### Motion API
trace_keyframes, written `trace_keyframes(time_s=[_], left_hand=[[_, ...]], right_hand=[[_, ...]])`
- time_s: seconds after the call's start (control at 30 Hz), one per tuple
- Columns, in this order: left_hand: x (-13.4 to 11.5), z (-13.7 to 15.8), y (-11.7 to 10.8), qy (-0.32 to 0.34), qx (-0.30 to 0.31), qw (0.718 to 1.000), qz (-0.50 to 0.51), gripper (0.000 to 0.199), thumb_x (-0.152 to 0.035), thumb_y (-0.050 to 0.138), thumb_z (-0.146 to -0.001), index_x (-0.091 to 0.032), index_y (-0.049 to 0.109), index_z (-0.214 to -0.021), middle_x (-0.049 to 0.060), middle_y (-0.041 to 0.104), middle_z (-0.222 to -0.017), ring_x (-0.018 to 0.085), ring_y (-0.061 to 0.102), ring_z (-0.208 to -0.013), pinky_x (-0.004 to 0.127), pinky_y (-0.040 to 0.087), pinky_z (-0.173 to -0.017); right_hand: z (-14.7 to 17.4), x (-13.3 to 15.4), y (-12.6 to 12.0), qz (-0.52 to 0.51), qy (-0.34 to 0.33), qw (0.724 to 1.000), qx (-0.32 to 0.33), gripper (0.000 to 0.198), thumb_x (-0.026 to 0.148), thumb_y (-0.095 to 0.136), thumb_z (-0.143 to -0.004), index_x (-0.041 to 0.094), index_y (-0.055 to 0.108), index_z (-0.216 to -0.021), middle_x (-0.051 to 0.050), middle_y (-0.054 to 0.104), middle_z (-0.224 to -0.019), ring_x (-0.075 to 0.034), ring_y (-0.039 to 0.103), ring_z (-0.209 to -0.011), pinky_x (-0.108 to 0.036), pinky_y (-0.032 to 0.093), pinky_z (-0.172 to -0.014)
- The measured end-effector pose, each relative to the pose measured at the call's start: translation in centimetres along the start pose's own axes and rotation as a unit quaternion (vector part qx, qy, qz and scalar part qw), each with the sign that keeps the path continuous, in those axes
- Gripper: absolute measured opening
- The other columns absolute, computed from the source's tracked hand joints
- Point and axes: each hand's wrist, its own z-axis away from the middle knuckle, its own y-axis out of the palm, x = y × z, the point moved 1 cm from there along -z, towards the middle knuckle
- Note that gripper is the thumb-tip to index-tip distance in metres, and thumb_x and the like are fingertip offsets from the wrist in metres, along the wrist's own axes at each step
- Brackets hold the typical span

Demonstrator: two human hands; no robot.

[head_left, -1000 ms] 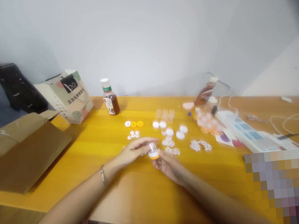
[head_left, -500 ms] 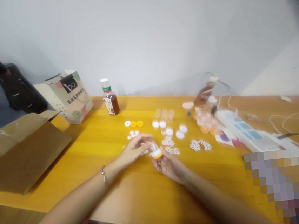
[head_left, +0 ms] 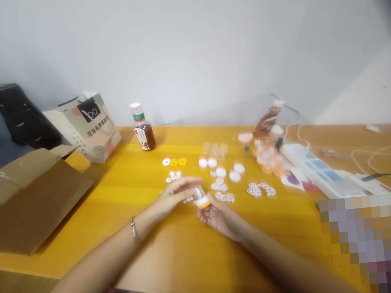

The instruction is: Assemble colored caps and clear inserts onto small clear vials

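Observation:
Between my hands is a small container with a clear top, a white ring and an orange base [head_left: 202,202]. My right hand [head_left: 221,220] grips it low down, fingers curled beneath the base. At its clear top, the thumb and fingers of my left hand [head_left: 177,194] close on it from the left. Small white discs [head_left: 173,175] lie beyond my left hand. White perforated plates [head_left: 225,197] lie just past my right fingers, with larger white round caps [head_left: 235,176] farther back. Inside the clear top, detail is too blurred to name.
Orange rings [head_left: 182,162] and clear pieces [head_left: 215,149] are farther back. A bottle of dark liquid [head_left: 145,135] stands near the wall. The left side has an open cardboard box [head_left: 38,203] and a paper bag [head_left: 99,132]. Similar orange-based containers [head_left: 269,160] cluster at right, near cables.
The container has tipped slightly more upright and shifted a little left and down with my hands. My grip on it looks much the same.

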Motion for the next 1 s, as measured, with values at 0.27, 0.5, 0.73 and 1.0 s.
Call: trace_keyframes(time_s=[0.27, 0.5, 0.73, 1.0], left_hand=[[-0.1, -0.1, -0.3, 0.019, 0.002, 1.0, 0.011, 0.03, -0.03, 0.058, -0.077, -0.016, 0.056, -0.103, 0.009, 0.059, -0.102, 0.018, 0.055, -0.092, 0.03, 0.041, -0.08], [0.4, -0.2, 0.1, 0.013, -0.035, 0.999, -0.037, 0.029, -0.029, 0.063, -0.073, -0.014, 0.056, -0.096, 0.006, 0.059, -0.087, 0.014, 0.056, -0.078, 0.027, 0.043, -0.073], [0.8, -0.2, 0.6, 0.04, -0.052, 0.996, -0.061, 0.027, -0.029, 0.058, -0.077, -0.013, 0.056, -0.098, 0.006, 0.059, -0.087, 0.015, 0.055, -0.08, 0.027, 0.041, -0.075], [0.5, -0.1, 0.6, 0.026, -0.036, 0.99, -0.135, 0.04, -0.029, 0.068, -0.067, -0.017, 0.057, -0.103, 0.006, 0.056, -0.099, 0.017, 0.051, -0.089, 0.029, 0.039, -0.079]], right_hand=[[0.0, 0.0, 0.0, 0.033, -0.058, 0.997, -0.025, 0.028, 0.043, 0.06, -0.074, 0.016, 0.061, -0.081, -0.004, 0.063, -0.07, -0.012, 0.056, -0.067, -0.024, 0.041, -0.066], [-0.1, 0.0, 0.3, 0.101, -0.115, 0.987, -0.056, 0.023, 0.037, 0.065, -0.071, 0.016, 0.064, -0.082, -0.003, 0.064, -0.072, -0.012, 0.055, -0.067, -0.027, 0.041, -0.071], [-0.2, -0.1, 0.5, 0.108, -0.143, 0.981, -0.072, 0.021, 0.036, 0.065, -0.071, 0.018, 0.065, -0.08, -0.001, 0.063, -0.068, -0.011, 0.054, -0.064, -0.027, 0.041, -0.069], [-0.4, 0.0, 0.3, 0.086, -0.191, 0.969, -0.13, 0.028, 0.032, 0.072, -0.063, 0.021, 0.061, -0.087, -0.001, 0.066, -0.084, -0.015, 0.057, -0.079, -0.029, 0.042, -0.08]])
